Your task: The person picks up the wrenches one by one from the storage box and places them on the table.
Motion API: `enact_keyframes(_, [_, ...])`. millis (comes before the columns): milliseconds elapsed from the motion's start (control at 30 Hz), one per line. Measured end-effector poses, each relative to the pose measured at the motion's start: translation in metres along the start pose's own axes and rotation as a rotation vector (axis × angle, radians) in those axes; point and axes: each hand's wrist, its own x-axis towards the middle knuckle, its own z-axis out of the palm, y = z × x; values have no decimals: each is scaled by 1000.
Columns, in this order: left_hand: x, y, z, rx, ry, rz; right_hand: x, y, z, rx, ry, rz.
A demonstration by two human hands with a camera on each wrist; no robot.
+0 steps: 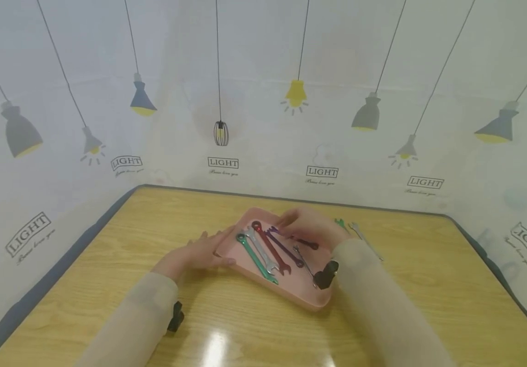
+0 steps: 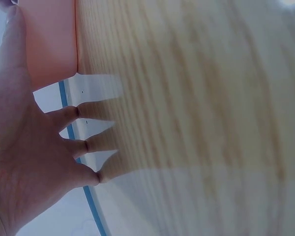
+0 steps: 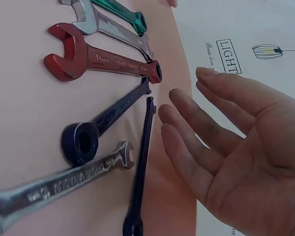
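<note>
A pink tray (image 1: pixel 263 282) holds several combination wrenches. From left to right lie a green wrench (image 1: pixel 256 260), a silver wrench (image 1: pixel 261 250), a red wrench (image 1: pixel 271 247) and a purple wrench (image 1: pixel 286 248). A dark purple wrench (image 3: pixel 142 167) and a smaller silver wrench (image 3: pixel 64 184) are at the right. My left hand (image 1: pixel 208 250) is at the tray's left end, thumb along its wall and the other fingertips on the table. Over the tray's far side is my right hand (image 3: pixel 246 142), fingers loosely bent beside the dark purple wrench, nothing held.
Beyond the tray's right end, partly behind my right forearm, a green wrench (image 1: pixel 340 223) and a silver wrench (image 1: pixel 366 240) lie on the wooden table (image 1: pixel 176 209). A white lamp-printed curtain (image 1: pixel 263 137) surrounds the table's far and side edges.
</note>
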Motion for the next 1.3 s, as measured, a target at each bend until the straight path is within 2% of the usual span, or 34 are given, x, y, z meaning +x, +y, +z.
enact_keyframes(133, [-1, 0, -1, -11, 0, -8, 8, 3, 2, 38, -55, -20])
enact_keyframes(433, [-2, 1, 0, 5, 0, 3, 10, 15, 6, -74, -5, 54])
enact_keyframes(600, [-4, 4, -2, 1, -6, -24, 14, 16, 9, -130, -8, 37])
enact_keyframes(867, [-4, 5, -2, -10, -9, -44, 22, 16, 16, -218, -30, -35])
enact_keyframes(1300, [-1, 1, -1, 0, -8, -31, 30, 13, 27, -358, -19, -12])
